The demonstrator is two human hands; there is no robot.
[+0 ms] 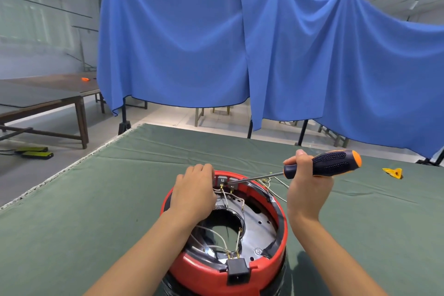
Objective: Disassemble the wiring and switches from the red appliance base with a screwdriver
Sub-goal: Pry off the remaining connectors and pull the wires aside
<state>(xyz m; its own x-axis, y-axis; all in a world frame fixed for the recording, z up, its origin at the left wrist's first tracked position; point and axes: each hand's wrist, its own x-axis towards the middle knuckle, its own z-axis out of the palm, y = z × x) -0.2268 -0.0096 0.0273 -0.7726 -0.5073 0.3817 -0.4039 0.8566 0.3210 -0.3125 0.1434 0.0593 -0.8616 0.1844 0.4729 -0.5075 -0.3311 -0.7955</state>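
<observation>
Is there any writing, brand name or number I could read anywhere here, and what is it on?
No text here can be read.
Round stamped mark on the metal plate inside the red appliance base: too small and blurred to read.
Screwdriver handle, held by the right hand: only a dotted grip pattern, no words.
Black socket: no readable marking.

The lower wall of the red appliance base point(206, 269) is cut off by the bottom edge at 6 o'clock, as are both forearms. The left rim is covered by the left hand point(193, 196), whose fingers point(204, 170) hide the switch block at 12 o'clock. The screwdriver point(322, 163) tip is too small to be made out among the wires. The yellow piece point(394, 173) at 3 o'clock cannot be identified.
</observation>
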